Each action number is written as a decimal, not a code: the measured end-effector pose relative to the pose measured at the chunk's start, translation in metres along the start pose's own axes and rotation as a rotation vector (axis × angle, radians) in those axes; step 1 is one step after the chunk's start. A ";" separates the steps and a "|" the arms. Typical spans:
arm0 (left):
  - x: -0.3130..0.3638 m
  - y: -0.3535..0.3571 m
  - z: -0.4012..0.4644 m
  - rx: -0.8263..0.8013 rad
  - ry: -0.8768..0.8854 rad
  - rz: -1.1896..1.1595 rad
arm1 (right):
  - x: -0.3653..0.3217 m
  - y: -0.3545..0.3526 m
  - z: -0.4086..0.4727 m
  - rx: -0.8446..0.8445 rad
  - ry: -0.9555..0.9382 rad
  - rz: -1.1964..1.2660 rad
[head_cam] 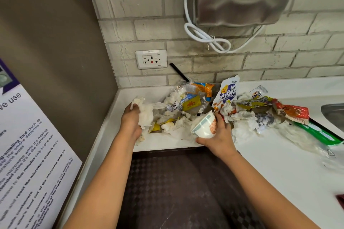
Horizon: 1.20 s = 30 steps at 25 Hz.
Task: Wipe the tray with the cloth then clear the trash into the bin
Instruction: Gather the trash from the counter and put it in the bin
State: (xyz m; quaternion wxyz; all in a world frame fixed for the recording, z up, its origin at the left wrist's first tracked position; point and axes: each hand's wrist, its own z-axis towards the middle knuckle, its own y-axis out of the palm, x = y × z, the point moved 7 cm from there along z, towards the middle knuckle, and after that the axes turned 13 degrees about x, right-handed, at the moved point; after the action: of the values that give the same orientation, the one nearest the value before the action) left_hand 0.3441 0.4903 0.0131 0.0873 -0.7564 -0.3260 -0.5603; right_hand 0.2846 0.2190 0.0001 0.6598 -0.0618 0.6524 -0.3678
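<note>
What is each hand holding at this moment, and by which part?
The left hand grips crumpled white tissue paper by its left end. The right hand holds a white paper cup, lying on its side, around its base end.

trash pile (pixel 214 109) blocks corner (counter (pixel 279 163) passable)

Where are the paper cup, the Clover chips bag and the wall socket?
paper cup (pixel 204 126), head view, on its side wall
Clover chips bag (pixel 227 93), head view, on the printed front
wall socket (pixel 151 59), head view, on its faceplate
</note>
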 end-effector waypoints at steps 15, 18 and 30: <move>-0.086 0.055 -0.197 -0.347 -0.214 0.004 | 0.070 -0.142 -0.084 0.305 -0.042 0.234; -0.109 0.061 -0.241 -0.425 -0.242 0.010 | 0.098 -0.178 -0.105 0.360 -0.084 0.284; -0.252 0.056 -0.457 -0.509 -0.249 0.304 | 0.267 -0.327 -0.239 0.431 0.024 0.267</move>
State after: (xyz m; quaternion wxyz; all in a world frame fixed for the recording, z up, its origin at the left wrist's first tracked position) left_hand -0.0239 0.1203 -0.0384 -0.0625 -0.8569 -0.0668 -0.5073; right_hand -0.0966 -0.0729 -0.0682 0.6925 0.1713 0.5691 -0.4089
